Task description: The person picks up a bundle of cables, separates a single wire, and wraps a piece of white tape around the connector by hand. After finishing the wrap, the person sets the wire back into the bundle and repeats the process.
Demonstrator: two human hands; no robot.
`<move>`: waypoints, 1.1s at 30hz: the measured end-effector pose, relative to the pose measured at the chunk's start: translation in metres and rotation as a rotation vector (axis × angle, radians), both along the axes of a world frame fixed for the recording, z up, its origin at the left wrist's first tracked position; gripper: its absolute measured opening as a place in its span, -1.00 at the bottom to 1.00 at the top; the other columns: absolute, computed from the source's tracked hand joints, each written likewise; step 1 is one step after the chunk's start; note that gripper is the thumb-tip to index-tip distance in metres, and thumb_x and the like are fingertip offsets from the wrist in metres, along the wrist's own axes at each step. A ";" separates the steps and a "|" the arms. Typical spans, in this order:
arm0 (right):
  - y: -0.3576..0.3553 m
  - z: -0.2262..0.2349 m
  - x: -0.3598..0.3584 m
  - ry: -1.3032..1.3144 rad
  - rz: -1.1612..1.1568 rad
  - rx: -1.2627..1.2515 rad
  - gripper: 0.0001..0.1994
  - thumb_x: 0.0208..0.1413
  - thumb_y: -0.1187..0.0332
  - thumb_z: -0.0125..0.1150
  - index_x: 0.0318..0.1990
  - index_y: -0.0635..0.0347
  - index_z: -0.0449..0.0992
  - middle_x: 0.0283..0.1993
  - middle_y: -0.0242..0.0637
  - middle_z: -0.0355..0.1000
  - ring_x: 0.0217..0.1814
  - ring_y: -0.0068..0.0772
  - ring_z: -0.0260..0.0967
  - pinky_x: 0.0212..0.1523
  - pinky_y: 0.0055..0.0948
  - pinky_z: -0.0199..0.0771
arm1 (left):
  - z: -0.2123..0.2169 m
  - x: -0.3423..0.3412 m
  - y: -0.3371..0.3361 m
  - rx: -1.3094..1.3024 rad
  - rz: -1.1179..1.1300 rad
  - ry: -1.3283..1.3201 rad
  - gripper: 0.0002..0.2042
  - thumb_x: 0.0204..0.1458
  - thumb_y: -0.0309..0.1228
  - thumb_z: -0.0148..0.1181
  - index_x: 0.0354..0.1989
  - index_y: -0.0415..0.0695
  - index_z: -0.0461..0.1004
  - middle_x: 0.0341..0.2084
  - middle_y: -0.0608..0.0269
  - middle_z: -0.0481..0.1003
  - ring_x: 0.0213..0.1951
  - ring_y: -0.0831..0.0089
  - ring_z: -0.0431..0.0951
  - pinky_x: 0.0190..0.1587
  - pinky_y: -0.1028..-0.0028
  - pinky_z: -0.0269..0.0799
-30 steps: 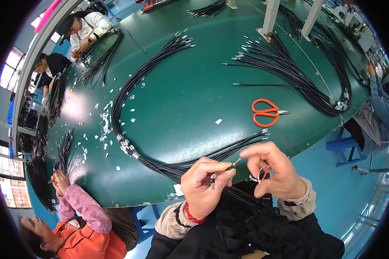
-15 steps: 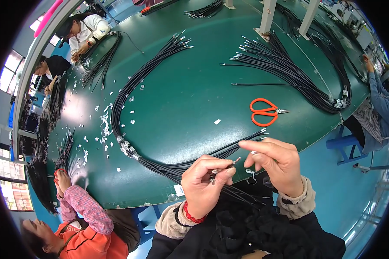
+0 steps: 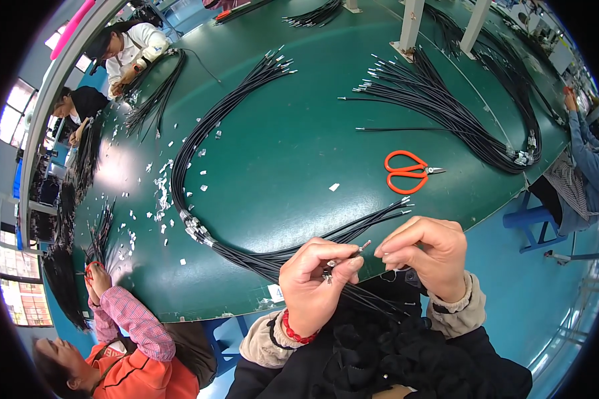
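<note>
My left hand (image 3: 313,279) is closed around a few black cables (image 3: 376,301), pinched near their ends between thumb and fingers. One stripped, metallic cable tip (image 3: 365,246) pokes out past the index finger, and other bright ends show at the palm. Just to the right, a small gap from that tip, my right hand (image 3: 429,256) has thumb and index finger pressed together. What lies in that pinch, if anything, is too small to make out. Behind both hands, a long bundle of black cables (image 3: 192,143) curves across the table, tied with clear wrapping.
Orange-handled scissors (image 3: 406,173) lie on the green table (image 3: 279,146) beyond my right hand. White scraps (image 3: 161,193) are scattered at left. Another cable bundle (image 3: 452,113) spreads at right, near metal posts (image 3: 411,30). A co-worker in an orange vest (image 3: 140,366) sits at lower left; others work farther off.
My right hand's index finger has drawn back from pointing outward into a pinch with the thumb. A white scrap hanging under that hand is mostly out of sight now. My left hand stays put.
</note>
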State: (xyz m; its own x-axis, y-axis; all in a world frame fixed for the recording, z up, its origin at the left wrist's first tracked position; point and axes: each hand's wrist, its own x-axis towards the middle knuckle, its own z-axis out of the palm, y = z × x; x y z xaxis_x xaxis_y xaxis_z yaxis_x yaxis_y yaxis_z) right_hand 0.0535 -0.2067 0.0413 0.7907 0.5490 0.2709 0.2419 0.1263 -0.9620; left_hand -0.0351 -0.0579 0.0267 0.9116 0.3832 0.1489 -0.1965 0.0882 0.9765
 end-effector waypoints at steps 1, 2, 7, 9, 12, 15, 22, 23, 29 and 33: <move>0.001 -0.001 0.000 0.004 0.010 0.007 -0.95 -0.09 0.57 0.24 -0.46 0.36 0.49 -0.46 -0.24 0.48 -0.56 -0.58 0.40 -0.59 -0.66 0.35 | 0.001 0.000 0.000 0.002 0.005 0.004 -0.84 -0.10 -0.72 0.18 -0.31 -0.33 0.45 -0.43 0.11 0.44 -0.52 0.53 0.50 -0.50 0.64 0.43; 0.002 -0.002 -0.001 0.008 0.020 0.013 -0.93 -0.11 0.56 0.27 -0.49 0.35 0.48 -0.48 -0.24 0.47 -0.57 -0.58 0.40 -0.60 -0.66 0.34 | 0.001 0.000 -0.001 0.003 0.011 0.008 -0.84 -0.11 -0.72 0.18 -0.31 -0.33 0.46 -0.43 0.12 0.44 -0.52 0.53 0.50 -0.51 0.64 0.43; 0.002 -0.004 0.001 -0.115 0.050 -0.024 -0.86 -0.26 0.60 0.35 -0.55 0.31 0.47 -0.55 -0.21 0.46 -0.59 -0.54 0.40 -0.59 -0.65 0.36 | 0.000 0.001 -0.002 0.072 0.020 -0.043 -0.83 -0.13 -0.73 0.20 -0.32 -0.31 0.47 -0.44 0.13 0.44 -0.51 0.52 0.50 -0.52 0.64 0.44; 0.003 -0.005 0.000 -0.150 0.063 -0.027 -0.83 -0.30 0.58 0.39 -0.56 0.28 0.45 -0.56 -0.23 0.45 -0.58 -0.54 0.40 -0.58 -0.65 0.34 | 0.000 0.002 -0.004 0.114 0.046 -0.075 -0.82 -0.14 -0.73 0.20 -0.32 -0.29 0.47 -0.44 0.13 0.44 -0.50 0.52 0.50 -0.53 0.63 0.45; 0.007 -0.005 -0.002 -0.177 0.056 -0.015 -0.80 -0.32 0.57 0.41 -0.57 0.26 0.44 -0.55 -0.25 0.44 -0.57 -0.54 0.40 -0.57 -0.65 0.32 | -0.001 0.002 -0.005 0.166 0.067 -0.112 -0.81 -0.15 -0.73 0.21 -0.32 -0.28 0.48 -0.44 0.14 0.44 -0.49 0.52 0.50 -0.53 0.62 0.46; 0.010 -0.005 -0.003 -0.197 0.030 0.014 -0.79 -0.32 0.55 0.42 -0.55 0.26 0.44 -0.54 -0.26 0.43 -0.56 -0.55 0.39 -0.56 -0.65 0.31 | -0.003 0.003 -0.005 0.228 0.087 -0.155 -0.80 -0.16 -0.73 0.22 -0.32 -0.26 0.48 -0.45 0.15 0.44 -0.49 0.52 0.50 -0.54 0.62 0.46; 0.015 -0.003 -0.005 -0.220 -0.041 0.015 -0.79 -0.29 0.53 0.41 -0.51 0.25 0.44 -0.52 -0.29 0.39 -0.56 -0.58 0.32 -0.57 -0.64 0.26 | -0.006 0.001 -0.005 0.271 0.114 -0.170 -0.78 -0.17 -0.74 0.21 -0.31 -0.25 0.49 -0.47 0.17 0.45 -0.52 0.52 0.51 -0.53 0.61 0.46; 0.016 -0.003 -0.005 -0.221 -0.041 0.014 -0.79 -0.29 0.53 0.41 -0.51 0.25 0.44 -0.52 -0.29 0.39 -0.56 -0.58 0.32 -0.57 -0.64 0.26 | -0.007 0.001 -0.006 0.271 0.114 -0.170 -0.78 -0.17 -0.74 0.21 -0.31 -0.25 0.49 -0.47 0.17 0.45 -0.52 0.52 0.51 -0.53 0.61 0.46; 0.017 -0.004 -0.005 -0.268 -0.074 0.001 -0.82 -0.24 0.51 0.40 -0.49 0.25 0.47 -0.51 -0.34 0.38 -0.55 -0.64 0.31 -0.60 -0.68 0.26 | -0.007 0.000 -0.005 0.299 0.120 -0.171 -0.75 -0.20 -0.79 0.18 -0.32 -0.25 0.49 -0.47 0.16 0.44 -0.53 0.50 0.51 -0.53 0.61 0.45; 0.018 -0.002 -0.006 -0.262 -0.094 -0.018 -0.84 -0.21 0.51 0.38 -0.47 0.27 0.48 -0.50 -0.33 0.40 -0.54 -0.66 0.33 -0.62 -0.70 0.27 | -0.005 -0.001 -0.006 0.348 0.143 -0.181 -0.71 -0.25 -0.84 0.15 -0.32 -0.25 0.50 -0.49 0.15 0.45 -0.53 0.48 0.51 -0.51 0.60 0.45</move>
